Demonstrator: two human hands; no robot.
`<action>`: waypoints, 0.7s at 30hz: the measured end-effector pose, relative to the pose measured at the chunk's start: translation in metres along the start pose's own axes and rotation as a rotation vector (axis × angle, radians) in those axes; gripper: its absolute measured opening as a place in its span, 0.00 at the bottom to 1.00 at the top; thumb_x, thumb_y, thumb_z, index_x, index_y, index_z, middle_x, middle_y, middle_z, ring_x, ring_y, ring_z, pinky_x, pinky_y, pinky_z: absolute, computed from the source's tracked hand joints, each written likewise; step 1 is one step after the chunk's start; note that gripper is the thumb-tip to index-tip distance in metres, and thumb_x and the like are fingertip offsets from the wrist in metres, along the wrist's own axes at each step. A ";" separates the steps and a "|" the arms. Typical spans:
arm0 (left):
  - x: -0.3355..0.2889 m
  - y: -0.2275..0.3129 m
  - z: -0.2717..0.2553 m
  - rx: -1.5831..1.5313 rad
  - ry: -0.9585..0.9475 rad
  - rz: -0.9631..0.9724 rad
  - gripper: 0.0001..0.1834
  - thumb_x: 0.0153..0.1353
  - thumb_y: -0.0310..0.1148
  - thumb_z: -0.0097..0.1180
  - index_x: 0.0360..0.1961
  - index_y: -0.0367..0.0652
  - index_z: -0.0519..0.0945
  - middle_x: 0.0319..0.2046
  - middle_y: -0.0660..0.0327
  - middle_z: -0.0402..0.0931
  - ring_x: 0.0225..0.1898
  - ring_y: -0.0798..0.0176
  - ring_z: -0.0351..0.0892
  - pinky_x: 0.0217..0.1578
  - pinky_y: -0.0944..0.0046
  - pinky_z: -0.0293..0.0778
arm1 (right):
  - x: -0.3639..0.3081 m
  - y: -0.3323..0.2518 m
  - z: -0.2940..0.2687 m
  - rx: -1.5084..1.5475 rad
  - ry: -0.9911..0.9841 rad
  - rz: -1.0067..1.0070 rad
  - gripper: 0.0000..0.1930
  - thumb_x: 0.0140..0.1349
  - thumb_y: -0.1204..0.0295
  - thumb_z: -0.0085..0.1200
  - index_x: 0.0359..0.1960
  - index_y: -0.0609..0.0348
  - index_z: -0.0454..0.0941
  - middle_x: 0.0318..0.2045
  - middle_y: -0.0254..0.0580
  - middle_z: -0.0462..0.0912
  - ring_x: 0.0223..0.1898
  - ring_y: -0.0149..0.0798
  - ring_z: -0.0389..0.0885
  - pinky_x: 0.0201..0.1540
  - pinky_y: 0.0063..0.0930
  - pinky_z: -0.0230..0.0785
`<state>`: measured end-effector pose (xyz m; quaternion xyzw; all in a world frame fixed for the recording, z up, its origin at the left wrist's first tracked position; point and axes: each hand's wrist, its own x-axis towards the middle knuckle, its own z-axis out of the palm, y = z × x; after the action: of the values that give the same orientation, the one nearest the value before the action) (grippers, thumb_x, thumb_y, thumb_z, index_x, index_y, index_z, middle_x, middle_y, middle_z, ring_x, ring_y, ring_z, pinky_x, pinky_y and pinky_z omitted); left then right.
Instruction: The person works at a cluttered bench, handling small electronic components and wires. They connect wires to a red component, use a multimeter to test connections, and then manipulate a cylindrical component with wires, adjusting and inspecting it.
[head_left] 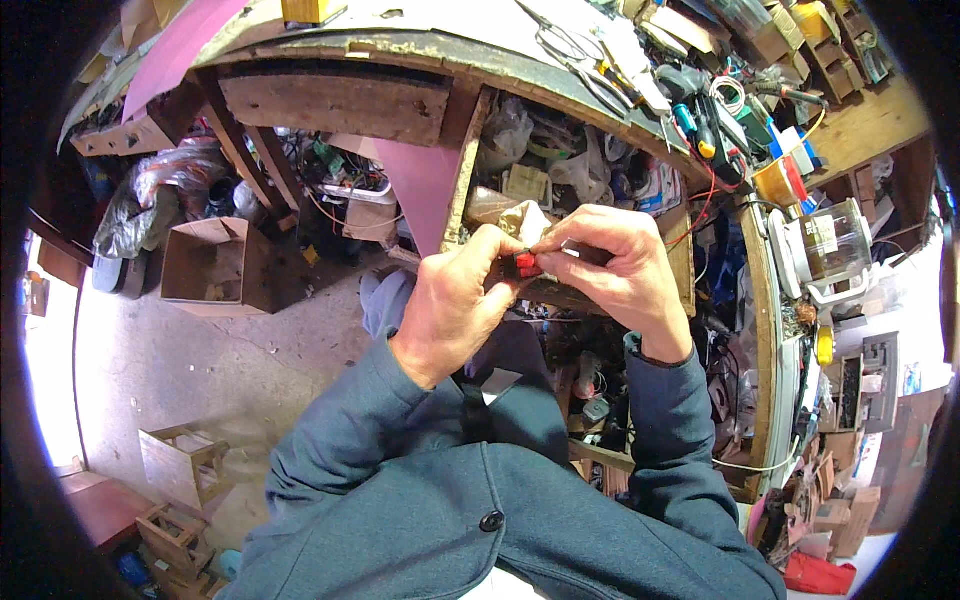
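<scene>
A small red piece, too small for me to tell its kind, is held between my two hands above my lap. My left hand pinches it from the left with thumb and forefinger. From the other side my right hand has its thumb and fingertips closed against the same piece. The fingers cover part of it. Just beyond my fingers, the open drawer of the workbench holds plastic bags and small parts.
Pliers and tools crowd the benchtop ahead. A clear plastic jug lies at the right, past the bench's wooden edge. On the floor at left are an open cardboard box and a wooden stool.
</scene>
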<state>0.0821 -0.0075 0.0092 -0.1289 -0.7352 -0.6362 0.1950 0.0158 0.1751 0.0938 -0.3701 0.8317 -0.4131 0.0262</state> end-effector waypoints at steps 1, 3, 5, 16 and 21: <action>0.000 0.002 0.000 0.008 -0.001 0.001 0.17 0.53 0.17 0.60 0.45 0.37 0.77 0.35 0.47 0.83 0.38 0.48 0.87 0.38 0.57 0.81 | 0.000 0.000 0.000 -0.002 0.000 0.002 0.06 0.53 0.77 0.68 0.33 0.61 0.85 0.27 0.43 0.83 0.29 0.37 0.83 0.34 0.28 0.73; 0.000 0.002 0.001 0.024 -0.002 -0.023 0.17 0.52 0.14 0.59 0.45 0.37 0.80 0.36 0.52 0.86 0.40 0.59 0.88 0.41 0.62 0.82 | -0.001 -0.002 0.000 -0.007 0.000 0.007 0.06 0.54 0.76 0.69 0.33 0.60 0.85 0.27 0.42 0.83 0.29 0.38 0.82 0.34 0.28 0.73; -0.001 0.002 0.002 0.040 -0.002 -0.024 0.17 0.52 0.13 0.58 0.44 0.37 0.81 0.36 0.55 0.87 0.40 0.65 0.88 0.42 0.65 0.82 | -0.002 -0.004 0.000 -0.023 -0.004 0.028 0.06 0.54 0.76 0.69 0.33 0.60 0.85 0.27 0.42 0.83 0.29 0.38 0.82 0.34 0.28 0.73; 0.000 0.002 0.003 0.036 -0.011 -0.064 0.16 0.52 0.14 0.59 0.43 0.36 0.81 0.35 0.55 0.87 0.39 0.66 0.88 0.41 0.65 0.83 | -0.003 0.003 0.002 -0.012 -0.025 -0.043 0.06 0.56 0.78 0.66 0.36 0.57 0.85 0.30 0.42 0.83 0.33 0.43 0.84 0.38 0.32 0.75; 0.003 0.010 0.000 -0.005 -0.067 -0.169 0.14 0.53 0.15 0.63 0.41 0.35 0.80 0.35 0.56 0.87 0.38 0.68 0.88 0.40 0.66 0.83 | -0.004 0.004 0.002 -0.075 0.007 -0.169 0.07 0.54 0.77 0.67 0.35 0.56 0.86 0.30 0.41 0.84 0.33 0.45 0.85 0.38 0.34 0.76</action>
<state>0.0838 -0.0058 0.0189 -0.0882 -0.7481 -0.6475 0.1156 0.0172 0.1778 0.0884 -0.4383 0.8124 -0.3836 -0.0258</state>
